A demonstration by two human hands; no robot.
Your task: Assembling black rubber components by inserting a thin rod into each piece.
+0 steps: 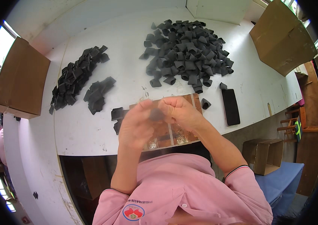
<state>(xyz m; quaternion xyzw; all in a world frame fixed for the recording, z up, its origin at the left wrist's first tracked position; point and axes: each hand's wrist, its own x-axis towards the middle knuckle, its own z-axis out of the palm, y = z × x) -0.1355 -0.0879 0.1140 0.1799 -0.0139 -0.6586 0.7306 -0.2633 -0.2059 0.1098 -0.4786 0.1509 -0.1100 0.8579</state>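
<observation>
Both my hands are raised together over the near edge of the white table [110, 82]. My left hand [136, 125] and my right hand [179, 111] pinch one small dark grey piece [156, 114] between their fingertips. Under them lies a brown board with taped strips [170, 131]. A big heap of curled dark grey pieces [187, 48] sits at the back right. Flattened dark pieces lie in a long pile [74, 77] and a smaller stack [98, 93] on the left. A few more flat ones [117, 113] rest beside my left hand.
A black phone [230, 107] lies right of the board, with a single curled piece [205, 103] next to it. Brown cardboard boxes stand at the left [22, 80], the back right [281, 37] and on the floor at the right [266, 155]. A wooden chair [297, 125] is farther right.
</observation>
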